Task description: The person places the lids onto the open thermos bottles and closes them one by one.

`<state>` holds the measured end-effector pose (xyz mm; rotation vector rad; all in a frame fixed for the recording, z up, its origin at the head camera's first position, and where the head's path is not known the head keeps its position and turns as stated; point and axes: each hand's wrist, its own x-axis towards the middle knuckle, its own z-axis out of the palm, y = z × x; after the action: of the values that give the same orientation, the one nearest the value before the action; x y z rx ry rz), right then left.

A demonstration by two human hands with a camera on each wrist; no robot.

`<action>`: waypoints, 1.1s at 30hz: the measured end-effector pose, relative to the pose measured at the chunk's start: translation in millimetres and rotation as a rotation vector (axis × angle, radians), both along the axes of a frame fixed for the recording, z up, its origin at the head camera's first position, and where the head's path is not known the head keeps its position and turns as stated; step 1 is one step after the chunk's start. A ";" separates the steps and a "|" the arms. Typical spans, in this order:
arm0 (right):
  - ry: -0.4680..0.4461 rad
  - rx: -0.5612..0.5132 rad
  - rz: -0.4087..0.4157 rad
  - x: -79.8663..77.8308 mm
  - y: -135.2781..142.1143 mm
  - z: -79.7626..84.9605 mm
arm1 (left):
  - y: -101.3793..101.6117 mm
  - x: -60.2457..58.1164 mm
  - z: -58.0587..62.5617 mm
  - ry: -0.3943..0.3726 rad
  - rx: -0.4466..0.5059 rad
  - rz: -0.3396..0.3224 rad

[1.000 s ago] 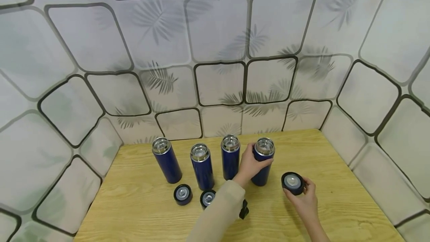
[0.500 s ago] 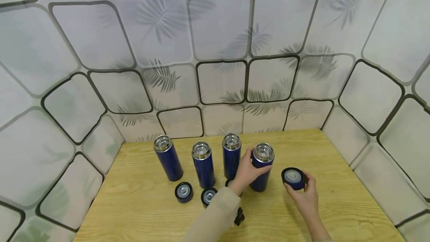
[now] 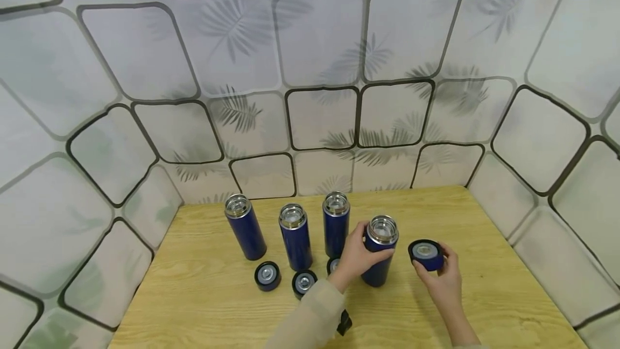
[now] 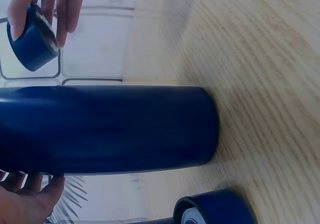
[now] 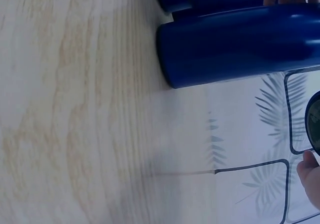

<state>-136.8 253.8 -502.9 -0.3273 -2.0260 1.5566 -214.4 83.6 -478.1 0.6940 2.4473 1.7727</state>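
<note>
Head view: at lower right of centre, a left hand (image 3: pixel 356 256) clamps thumb and fingers around the upper part of an uncapped blue bottle (image 3: pixel 377 272), its long axis upright, mouth facing up. Right of it and apart, a right hand (image 3: pixel 445 279) pinches a lid (image 3: pixel 432 263), silver-centred side up, slightly lower in the frame than the bottle's mouth; the left hand is nearer that mouth.

Left wrist view: the bottle runs sideways across the middle left, base toward centre; the gripped lid hangs at upper left, clear of it.

Right wrist view: the bottle spans the upper right; the lid's dark edge peeks in at far right.
</note>
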 end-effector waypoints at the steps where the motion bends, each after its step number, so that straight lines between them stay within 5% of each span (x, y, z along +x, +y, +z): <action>1: 0.011 -0.011 0.003 -0.5 -0.3 0.6 | -0.7 1.1 -0.3 0.002 -0.003 0.000; 24: 0.194 -0.279 0.084 0.9 -11.5 27.8 | -7.4 17.4 -5.3 0.041 0.041 0.014; 33: 0.172 -0.294 0.056 2.8 -12.5 34.2 | -6.7 16.8 -10.8 0.042 0.038 0.012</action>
<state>-134.0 241.3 -468.8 -0.2390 -1.6902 1.8543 -197.7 77.0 -488.9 0.7293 2.4551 1.8324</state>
